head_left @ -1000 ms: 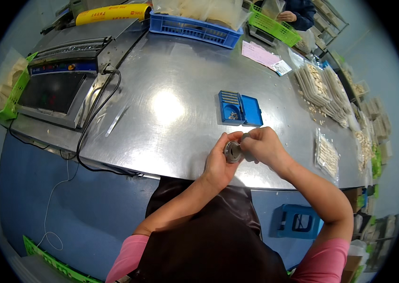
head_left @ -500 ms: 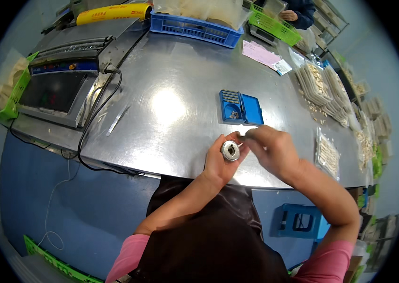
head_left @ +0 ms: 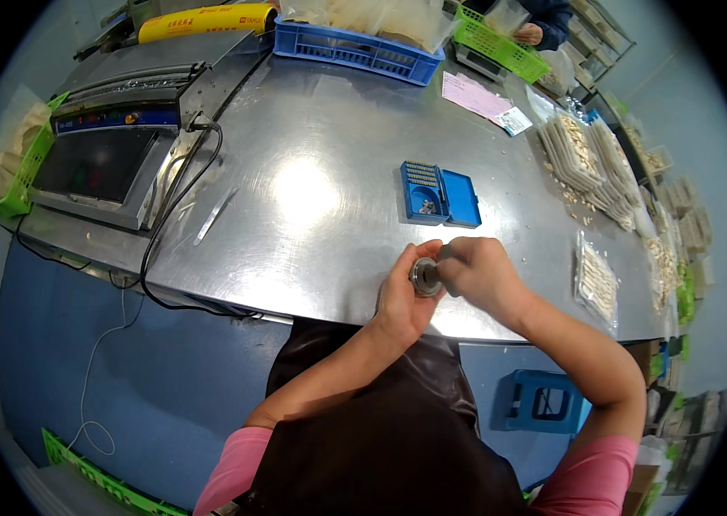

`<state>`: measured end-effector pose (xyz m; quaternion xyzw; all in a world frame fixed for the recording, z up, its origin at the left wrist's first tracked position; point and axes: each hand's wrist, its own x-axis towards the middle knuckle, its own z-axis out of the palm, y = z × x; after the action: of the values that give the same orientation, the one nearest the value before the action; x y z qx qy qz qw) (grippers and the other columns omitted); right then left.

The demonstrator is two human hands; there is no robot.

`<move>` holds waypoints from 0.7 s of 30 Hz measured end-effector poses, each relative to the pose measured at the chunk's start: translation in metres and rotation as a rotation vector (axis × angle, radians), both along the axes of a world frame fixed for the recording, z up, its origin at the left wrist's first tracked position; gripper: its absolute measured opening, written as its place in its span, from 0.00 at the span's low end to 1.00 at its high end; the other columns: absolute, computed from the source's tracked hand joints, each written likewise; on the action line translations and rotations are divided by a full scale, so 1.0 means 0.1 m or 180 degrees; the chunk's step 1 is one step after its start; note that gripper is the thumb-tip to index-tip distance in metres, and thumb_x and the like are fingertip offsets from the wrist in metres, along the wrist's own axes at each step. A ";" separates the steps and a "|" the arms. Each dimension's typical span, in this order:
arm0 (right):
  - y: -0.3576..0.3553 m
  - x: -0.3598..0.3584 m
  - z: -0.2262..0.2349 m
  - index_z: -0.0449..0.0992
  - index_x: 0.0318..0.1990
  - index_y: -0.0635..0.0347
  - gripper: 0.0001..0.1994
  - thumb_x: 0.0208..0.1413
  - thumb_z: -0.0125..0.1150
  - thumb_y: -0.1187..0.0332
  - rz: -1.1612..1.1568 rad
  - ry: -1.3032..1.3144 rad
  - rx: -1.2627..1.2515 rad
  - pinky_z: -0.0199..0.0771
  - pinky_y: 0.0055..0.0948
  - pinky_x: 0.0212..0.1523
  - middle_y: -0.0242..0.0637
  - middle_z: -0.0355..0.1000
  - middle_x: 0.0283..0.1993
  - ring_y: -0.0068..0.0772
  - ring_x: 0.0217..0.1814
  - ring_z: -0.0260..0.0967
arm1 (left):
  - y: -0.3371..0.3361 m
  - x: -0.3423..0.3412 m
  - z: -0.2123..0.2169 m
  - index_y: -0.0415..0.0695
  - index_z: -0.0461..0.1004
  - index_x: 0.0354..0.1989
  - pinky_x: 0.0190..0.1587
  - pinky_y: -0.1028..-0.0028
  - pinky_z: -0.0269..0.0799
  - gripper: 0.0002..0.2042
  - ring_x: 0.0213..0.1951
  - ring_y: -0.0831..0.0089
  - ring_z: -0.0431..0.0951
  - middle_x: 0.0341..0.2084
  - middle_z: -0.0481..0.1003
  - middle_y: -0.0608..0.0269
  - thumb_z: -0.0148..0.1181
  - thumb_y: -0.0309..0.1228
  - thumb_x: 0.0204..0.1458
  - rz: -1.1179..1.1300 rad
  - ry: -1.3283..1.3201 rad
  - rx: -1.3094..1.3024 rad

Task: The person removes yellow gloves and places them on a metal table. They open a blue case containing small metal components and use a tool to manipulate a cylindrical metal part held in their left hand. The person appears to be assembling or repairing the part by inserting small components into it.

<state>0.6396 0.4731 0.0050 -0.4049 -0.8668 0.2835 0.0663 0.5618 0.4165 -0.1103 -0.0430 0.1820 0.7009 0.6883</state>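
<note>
Box (head_left: 441, 194) open, silvery bits (head_left: 429, 207) inside | left hand (head_left: 398, 298) gripping metal piece (head_left: 418, 277) | right hand (head_left: 478, 272) curled, hold unclear

Since half a second ago, the right hand (head_left: 478, 270) is moving back to the round metal part (head_left: 419, 277), bringing a small grey piece (head_left: 434, 273) against its face, which was showing uncovered. The left hand (head_left: 399, 299) is holding the part slightly further right. The co-worker's hand (head_left: 529, 34) is sitting a little lower.

A head-worn fisheye faces down and forward over the nearby metal table (head_left: 329, 267).
</note>
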 end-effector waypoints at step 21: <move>0.04 0.02 0.04 0.75 0.25 0.71 0.10 0.45 0.58 0.70 -0.1206 0.0431 -0.1631 0.69 0.23 0.23 0.41 0.73 0.22 0.26 0.21 0.69 | 0.01 -0.03 -0.02 0.42 0.66 0.50 0.51 0.64 0.64 0.18 0.47 0.67 0.71 0.44 0.71 0.59 0.36 0.42 0.64 0.0237 0.0085 0.0310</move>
<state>0.6414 0.4767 0.0090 -0.5428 -0.6701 0.5013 0.0713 0.5592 0.4172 -0.1127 -0.0069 0.1551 0.7346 0.6605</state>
